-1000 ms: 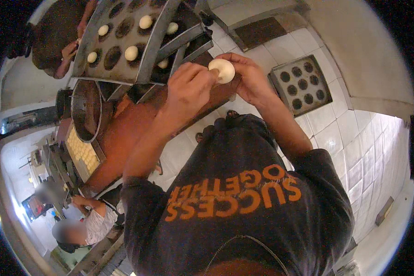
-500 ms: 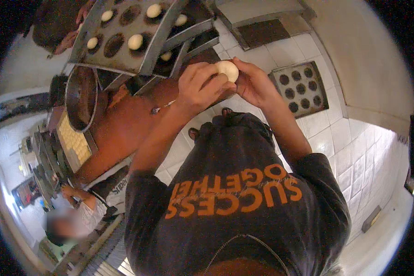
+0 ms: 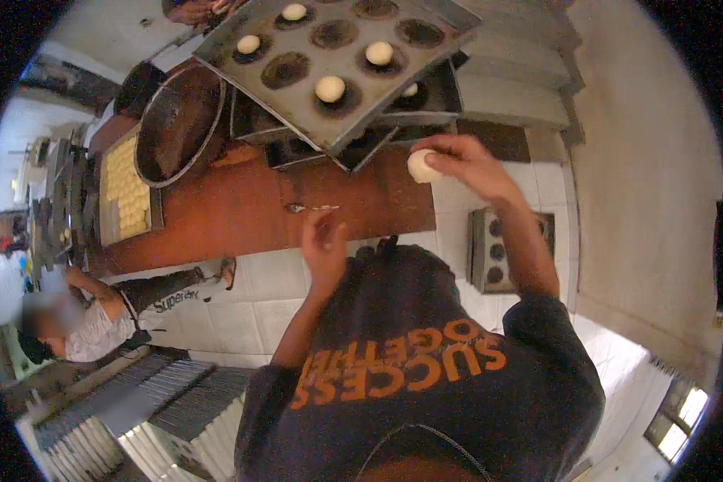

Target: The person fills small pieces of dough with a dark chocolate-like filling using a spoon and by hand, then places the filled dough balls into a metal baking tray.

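My right hand [image 3: 472, 167] pinches one pale, round dough ball [image 3: 420, 167] between thumb and fingers, at the table's end. My left hand [image 3: 325, 243] is half-curled, fingers apart, with nothing visible in it. I count four similar balls [image 3: 329, 89] on the upper grey metal tray [image 3: 312, 56]; one shows below. One dark, round metal basin [image 3: 178, 120] occupies the red-brown table [image 3: 241, 201]. My right forearm obstructs one grey floor pan [image 3: 480, 241].

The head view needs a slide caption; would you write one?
Right hand holding a dough ball near stacked trays; left hand open and empty.
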`<control>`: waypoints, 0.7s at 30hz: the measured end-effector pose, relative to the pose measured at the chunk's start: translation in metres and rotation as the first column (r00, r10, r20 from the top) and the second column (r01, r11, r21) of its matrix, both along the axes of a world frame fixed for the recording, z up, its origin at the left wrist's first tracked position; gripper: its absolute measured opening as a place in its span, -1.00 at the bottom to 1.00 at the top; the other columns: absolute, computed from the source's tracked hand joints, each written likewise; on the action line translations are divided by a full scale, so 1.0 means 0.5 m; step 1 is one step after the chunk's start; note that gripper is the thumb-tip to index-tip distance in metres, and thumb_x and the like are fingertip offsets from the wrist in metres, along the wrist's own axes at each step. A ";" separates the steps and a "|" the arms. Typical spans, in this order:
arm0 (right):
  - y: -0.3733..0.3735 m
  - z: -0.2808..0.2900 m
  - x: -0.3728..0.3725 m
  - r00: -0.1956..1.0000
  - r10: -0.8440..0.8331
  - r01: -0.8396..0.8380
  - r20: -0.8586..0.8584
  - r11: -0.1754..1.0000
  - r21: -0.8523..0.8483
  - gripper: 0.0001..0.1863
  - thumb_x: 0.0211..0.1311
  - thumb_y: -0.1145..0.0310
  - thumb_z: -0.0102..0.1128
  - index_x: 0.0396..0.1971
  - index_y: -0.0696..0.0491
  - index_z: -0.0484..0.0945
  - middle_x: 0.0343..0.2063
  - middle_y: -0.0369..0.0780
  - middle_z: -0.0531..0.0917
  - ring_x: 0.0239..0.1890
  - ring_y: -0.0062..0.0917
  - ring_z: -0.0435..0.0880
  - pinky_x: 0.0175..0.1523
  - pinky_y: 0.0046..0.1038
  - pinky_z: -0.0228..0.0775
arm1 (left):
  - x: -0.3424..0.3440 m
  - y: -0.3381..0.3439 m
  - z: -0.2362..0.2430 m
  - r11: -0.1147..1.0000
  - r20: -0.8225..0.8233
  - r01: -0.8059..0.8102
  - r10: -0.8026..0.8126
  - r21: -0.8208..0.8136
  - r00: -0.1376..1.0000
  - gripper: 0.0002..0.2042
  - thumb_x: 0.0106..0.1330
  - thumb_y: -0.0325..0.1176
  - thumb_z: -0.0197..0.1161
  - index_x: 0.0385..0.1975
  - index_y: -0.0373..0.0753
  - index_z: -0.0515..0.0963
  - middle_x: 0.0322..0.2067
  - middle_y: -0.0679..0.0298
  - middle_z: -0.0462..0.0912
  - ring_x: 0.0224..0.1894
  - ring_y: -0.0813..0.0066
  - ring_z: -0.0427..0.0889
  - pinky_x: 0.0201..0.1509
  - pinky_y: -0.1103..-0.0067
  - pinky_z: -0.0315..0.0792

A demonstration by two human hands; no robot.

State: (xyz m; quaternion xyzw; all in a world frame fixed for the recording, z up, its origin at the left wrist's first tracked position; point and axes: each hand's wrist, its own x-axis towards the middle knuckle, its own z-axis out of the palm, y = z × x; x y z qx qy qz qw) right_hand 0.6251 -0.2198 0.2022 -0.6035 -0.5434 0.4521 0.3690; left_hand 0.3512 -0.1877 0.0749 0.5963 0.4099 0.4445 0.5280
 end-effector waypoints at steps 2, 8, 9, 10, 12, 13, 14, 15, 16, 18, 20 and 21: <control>0.055 0.069 0.051 0.992 -0.092 0.106 -0.091 0.981 0.162 -0.66 0.08 0.37 0.10 -0.12 0.16 0.44 -0.24 -0.27 0.54 -0.17 -0.62 0.46 -0.06 -0.54 0.30 | -0.041 0.005 0.008 0.994 -0.036 -0.109 0.109 -0.005 0.993 -0.74 0.12 -0.50 0.13 -0.18 -0.34 0.37 -0.24 0.20 0.45 -0.15 0.44 0.45 -0.01 0.56 0.31; 0.324 0.088 0.308 0.435 -0.719 0.349 0.543 0.690 0.634 -0.66 0.06 0.22 0.10 -0.22 0.13 0.51 -0.36 -0.09 0.59 -0.30 -0.37 0.57 -0.15 -0.43 0.36 | -0.091 -0.009 -0.022 0.968 -0.105 -0.234 0.225 -0.090 0.969 -0.83 0.18 -0.51 0.04 -0.23 -0.37 0.38 -0.29 0.21 0.48 -0.20 0.50 0.46 -0.09 0.59 0.34; 0.355 0.025 0.380 0.312 -0.460 0.254 0.831 0.884 0.393 -0.65 0.06 0.19 0.07 -0.25 0.13 0.52 -0.37 -0.04 0.59 -0.29 -0.28 0.57 -0.16 -0.38 0.36 | -0.099 -0.009 -0.029 0.969 -0.130 -0.222 0.208 -0.104 0.970 -0.83 0.19 -0.51 0.03 -0.24 -0.38 0.38 -0.29 0.21 0.49 -0.21 0.50 0.46 -0.11 0.59 0.34; 0.376 0.001 0.368 0.354 -0.422 0.192 0.835 0.906 0.377 -0.66 0.07 0.19 0.06 -0.26 0.14 0.52 -0.36 -0.03 0.58 -0.29 -0.24 0.56 -0.16 -0.36 0.35 | -0.115 -0.011 -0.032 0.965 -0.161 -0.231 0.211 -0.120 0.964 -0.84 0.20 -0.50 0.02 -0.25 -0.38 0.39 -0.30 0.21 0.49 -0.22 0.51 0.46 -0.13 0.60 0.35; 0.391 -0.011 0.334 0.412 -0.351 0.071 0.841 0.933 0.354 -0.66 0.08 0.18 0.02 -0.29 0.15 0.52 -0.36 0.00 0.57 -0.27 -0.17 0.55 -0.16 -0.32 0.35 | -0.144 -0.003 -0.007 0.938 -0.042 -0.285 0.282 -0.196 0.958 -0.84 0.20 -0.48 0.03 -0.26 -0.38 0.39 -0.32 0.21 0.50 -0.26 0.51 0.47 -0.16 0.60 0.36; 0.400 -0.015 0.321 0.416 -0.533 0.211 0.737 0.845 0.492 -0.67 0.07 0.21 0.02 -0.29 0.16 0.52 -0.36 0.00 0.57 -0.27 -0.17 0.55 -0.16 -0.32 0.35 | -0.155 -0.003 0.000 0.916 0.017 -0.317 0.331 -0.245 0.944 -0.84 0.19 -0.47 0.04 -0.26 -0.38 0.39 -0.33 0.21 0.51 -0.28 0.51 0.47 -0.18 0.60 0.36; 0.407 -0.012 0.314 0.395 -0.692 0.348 0.604 0.721 0.599 -0.68 0.07 0.23 0.02 -0.29 0.17 0.51 -0.37 -0.01 0.57 -0.27 -0.18 0.55 -0.17 -0.33 0.35 | -0.164 0.007 -0.005 0.897 0.015 -0.348 0.366 -0.273 0.931 -0.84 0.19 -0.47 0.04 -0.27 -0.38 0.40 -0.34 0.21 0.51 -0.29 0.51 0.47 -0.19 0.60 0.36; 0.413 -0.003 0.290 0.473 -0.639 0.302 0.606 0.764 0.570 -0.68 0.06 0.24 0.03 -0.29 0.17 0.51 -0.37 0.00 0.57 -0.28 -0.19 0.56 -0.17 -0.34 0.35 | -0.183 0.018 -0.011 0.868 0.006 -0.394 0.415 -0.301 0.910 -0.84 0.19 -0.46 0.05 -0.27 -0.38 0.40 -0.36 0.20 0.51 -0.30 0.51 0.48 -0.20 0.60 0.37; 0.420 0.006 0.282 0.548 -0.581 0.260 0.602 0.802 0.538 -0.68 0.05 0.25 0.04 -0.28 0.17 0.51 -0.38 0.00 0.57 -0.29 -0.20 0.56 -0.18 -0.35 0.35 | -0.212 0.032 -0.013 0.839 -0.010 -0.437 0.459 -0.325 0.888 -0.84 0.18 -0.46 0.06 -0.28 -0.38 0.41 -0.37 0.20 0.52 -0.32 0.51 0.48 -0.21 0.60 0.37; 0.420 -0.051 0.371 0.422 -0.308 -0.058 0.853 0.930 0.364 -0.68 -0.04 0.33 0.06 -0.26 0.17 0.51 -0.37 -0.04 0.58 -0.31 -0.29 0.56 -0.17 -0.36 0.35 | -0.260 0.086 -0.033 0.889 -0.032 -0.402 0.406 -0.220 0.913 -0.86 0.17 -0.45 0.08 -0.33 -0.39 0.42 -0.40 0.21 0.53 -0.32 0.53 0.48 -0.20 0.61 0.37; 0.426 -0.020 0.301 0.358 -0.294 0.289 0.886 0.937 0.194 -0.65 -0.03 0.33 0.09 -0.17 0.06 0.49 -0.20 -0.10 0.56 -0.15 -0.28 0.53 -0.04 -0.36 0.33 | -0.327 0.153 -0.049 0.869 -0.113 -0.478 0.467 -0.124 0.877 -0.86 0.16 -0.45 0.10 -0.35 -0.39 0.43 -0.41 0.23 0.53 -0.34 0.55 0.47 -0.22 0.62 0.36; 0.381 -0.015 0.267 0.339 -0.630 0.310 0.699 0.776 0.549 -0.62 -0.02 0.38 0.09 -0.13 0.13 0.46 -0.19 -0.08 0.55 -0.16 -0.33 0.54 -0.04 -0.37 0.33 | -0.366 0.200 -0.058 0.865 -0.138 -0.497 0.485 -0.071 0.864 -0.86 0.15 -0.45 0.12 -0.36 -0.39 0.43 -0.42 0.24 0.53 -0.35 0.56 0.46 -0.24 0.62 0.35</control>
